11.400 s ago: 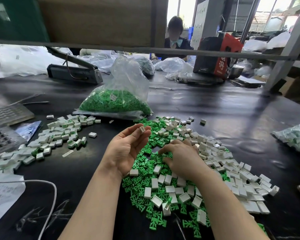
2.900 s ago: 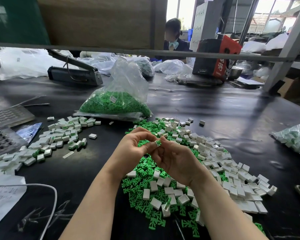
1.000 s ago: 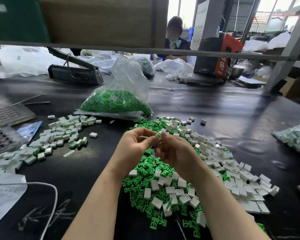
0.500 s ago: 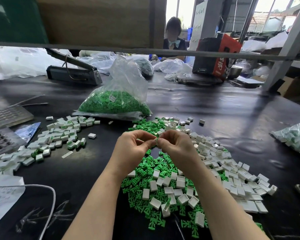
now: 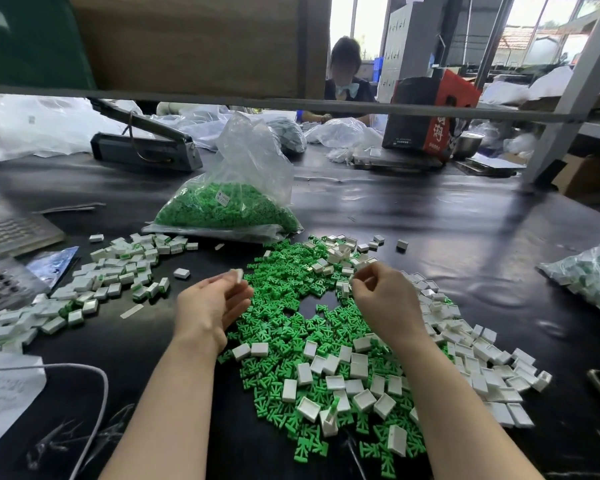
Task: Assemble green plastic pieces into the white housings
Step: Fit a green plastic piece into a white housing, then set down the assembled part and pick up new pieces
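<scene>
A heap of loose green plastic pieces (image 5: 291, 317) mixed with empty white housings (image 5: 361, 386) covers the black table in front of me. My left hand (image 5: 212, 306) hovers left of the heap and pinches a white housing (image 5: 238, 274) at its fingertips. My right hand (image 5: 381, 299) hovers over the heap's right part with fingers curled; whether it holds a small piece is hidden. A pile of assembled white housings with green inserts (image 5: 94, 285) lies to the left.
A clear bag of green pieces (image 5: 229, 209) stands behind the heap. A second bag of parts (image 5: 593, 271) lies at the right edge. Grey trays (image 5: 4, 233), paper (image 5: 4, 393) and a white cable (image 5: 97, 393) lie at the left. A person sits at the far side.
My hands, joined over the heap half a second ago, have come apart. The left hand moved left with the white housing; the right hand moved right.
</scene>
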The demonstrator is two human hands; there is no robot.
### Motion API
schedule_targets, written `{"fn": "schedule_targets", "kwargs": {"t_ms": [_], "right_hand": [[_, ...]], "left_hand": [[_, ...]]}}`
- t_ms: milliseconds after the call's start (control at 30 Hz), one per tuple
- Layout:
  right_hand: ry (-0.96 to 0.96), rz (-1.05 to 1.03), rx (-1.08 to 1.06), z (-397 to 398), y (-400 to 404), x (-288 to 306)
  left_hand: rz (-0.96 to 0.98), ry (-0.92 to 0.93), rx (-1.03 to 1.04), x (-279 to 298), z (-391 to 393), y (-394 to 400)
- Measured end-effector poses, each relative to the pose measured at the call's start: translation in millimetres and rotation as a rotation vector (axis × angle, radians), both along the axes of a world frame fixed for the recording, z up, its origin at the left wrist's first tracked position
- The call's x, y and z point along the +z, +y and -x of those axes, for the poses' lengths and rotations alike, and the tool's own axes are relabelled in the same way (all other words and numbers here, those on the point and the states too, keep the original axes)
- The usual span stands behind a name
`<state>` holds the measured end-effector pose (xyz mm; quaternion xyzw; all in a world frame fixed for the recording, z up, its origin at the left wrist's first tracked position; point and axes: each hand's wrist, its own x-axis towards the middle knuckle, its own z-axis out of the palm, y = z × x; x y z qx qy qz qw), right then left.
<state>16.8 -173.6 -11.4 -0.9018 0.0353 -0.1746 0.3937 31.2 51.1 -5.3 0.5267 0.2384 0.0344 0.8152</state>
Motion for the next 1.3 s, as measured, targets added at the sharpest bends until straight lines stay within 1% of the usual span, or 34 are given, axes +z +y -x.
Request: {"fn": "schedule_targets", "kwargs": {"t_ms": [67,133,200,267,333,433,533,600,667,733,800,867,933,967,1067,1133,1200,1300], "right_hand": [[0.056,0.094,-0.108,-0.6,-10.7,-0.6],[0.106,0.201,-0.184,-0.3,-15.9,-1.7],[0.116,0.319,-0.232,-0.1,-17.4,-3.3],[0.119,0.433,-0.23,-0.2,-16.8,-5.1],[0.151,0.46,-0.151,-0.4,-15.7,-7.2],[0.241,0.402,0.046,-0.3,-9.9,-10.0],[0.322,0.485,0.16,-1.1,-2.4,-13.2],[0.307,0.499,0.167,-3.2,-0.4,-15.1],[0.224,0.479,0.136,-4.5,-1.0,-16.3],[0.135,0.5,0.075,-5.3,-2.9,-17.4],[0.08,0.541,0.013,-5.0,-3.7,-17.6],[0.052,0.557,-0.022,-3.9,-3.2,-17.1],[-0.012,0.487,-0.019,-2.7,-2.1,-14.5],[-0.056,0.406,0.004,-2.0,-0.9,-11.9],[-0.15,0.024,0.167,0.6,8.5,0.0],[-0.175,-0.195,0.272,3.6,15.5,7.6],[-0.168,-0.308,0.346,6.4,19.4,9.9],[-0.158,-0.355,0.408,8.8,23.0,8.2]], "left_hand": [[0.143,0.048,0.052,-2.6,-4.7,10.1],[0.208,0.06,0.069,-5.6,-8.6,15.7],[0.263,0.042,0.076,-6.7,-10.9,17.6],[0.341,0.015,0.1,-5.8,-11.3,19.1],[0.418,-0.032,0.158,-4.0,-11.0,23.6],[0.509,-0.121,0.224,-0.5,-11.5,32.2],[0.571,-0.167,0.22,1.7,-10.7,34.1],[0.553,-0.174,0.195,2.3,-9.2,31.7],[0.499,-0.17,0.165,3.5,-7.8,27.5],[0.425,-0.146,0.12,4.9,-6.6,21.3],[0.323,-0.12,0.066,5.8,-5.2,13.2],[0.179,-0.12,0.008,5.6,-3.5,4.5],[0.05,-0.142,-0.073,5.2,-1.2,-5.2],[-0.004,-0.157,-0.128,5.5,0.4,-10.4],[-0.157,-0.199,-0.324,5.8,6.2,-27.8],[-0.211,-0.22,-0.438,5.6,10.3,-39.0],[-0.187,-0.238,-0.503,6.0,13.7,-46.6],[-0.19,-0.286,-0.534,7.9,17.3,-49.5]]}}
